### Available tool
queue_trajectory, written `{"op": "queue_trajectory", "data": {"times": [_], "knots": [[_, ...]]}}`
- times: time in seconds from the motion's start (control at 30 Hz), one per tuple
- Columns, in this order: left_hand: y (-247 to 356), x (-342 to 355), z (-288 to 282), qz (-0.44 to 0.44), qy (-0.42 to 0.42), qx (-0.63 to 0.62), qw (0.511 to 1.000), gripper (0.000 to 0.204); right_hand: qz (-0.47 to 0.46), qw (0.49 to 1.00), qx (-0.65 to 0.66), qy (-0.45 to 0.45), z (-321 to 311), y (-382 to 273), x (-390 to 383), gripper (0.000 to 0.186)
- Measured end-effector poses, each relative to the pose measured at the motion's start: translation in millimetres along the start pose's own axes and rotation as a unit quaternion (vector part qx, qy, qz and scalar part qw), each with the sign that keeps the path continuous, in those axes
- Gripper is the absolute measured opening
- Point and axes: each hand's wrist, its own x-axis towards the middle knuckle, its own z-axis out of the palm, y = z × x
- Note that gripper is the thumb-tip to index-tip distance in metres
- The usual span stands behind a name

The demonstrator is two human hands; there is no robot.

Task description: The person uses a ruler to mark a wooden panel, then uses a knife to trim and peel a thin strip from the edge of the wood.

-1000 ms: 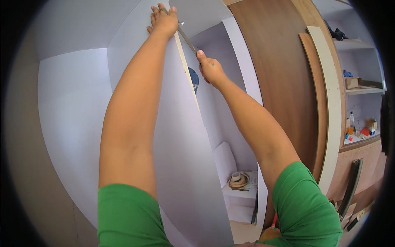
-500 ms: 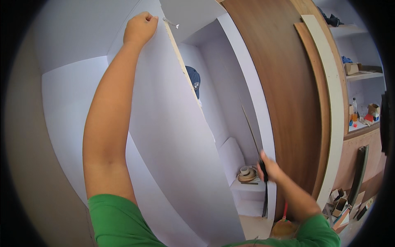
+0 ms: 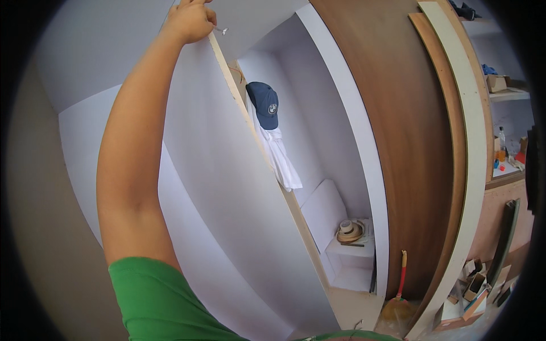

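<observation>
Reaches up with the left hand (image 3: 190, 24) to the upper end of an upright pale panel (image 3: 210, 136), beside its raw front edge. Holds the fingers partly bent, tips cut off by the upper border; cannot tell whether gripping the panel or only resting there. Shows a thin wire (image 3: 224, 31) with a whitish tip just right of the hand. Has the right hand out of view, so cannot tell its state. Looks past the panel into a recess (image 3: 335, 131) with a dark blue cap (image 3: 263, 106) above hanging white cloth (image 3: 281, 159). Shows, farther right, a brown board (image 3: 398, 113) and a red-handled broom (image 3: 399, 304).
</observation>
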Motion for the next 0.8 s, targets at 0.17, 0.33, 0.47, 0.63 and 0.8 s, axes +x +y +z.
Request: {"op": "queue_trajectory", "data": {"times": [0.17, 0.33, 0.47, 0.63, 0.8], "knots": [[24, 13, -40, 0.003, -0.128, 0.024, 0.992, 0.027, -0.001, 0.999, -0.020, -0.030, -26, -8, 16, 0.061], [20, 28, -26, -0.039, -0.214, -0.326, 0.920, 0.033, -0.012, 0.996, -0.045, -0.070, -43, -19, 32, 0.059], [72, -2, -54, -0.035, -0.240, -0.389, 0.889, 0.049, -0.015, 0.994, -0.060, -0.087, -62, -19, 39, 0.056], [28, -10, -64, -0.175, -0.099, -0.269, 0.942, 0.052, -0.021, 0.990, -0.081, -0.115, -79, -20, 47, 0.054], [16, -34, -27, -0.325, -0.011, -0.283, 0.903, 0.074, -0.025, 0.987, -0.093, -0.132, -89, -20, 51, 0.051]]}}
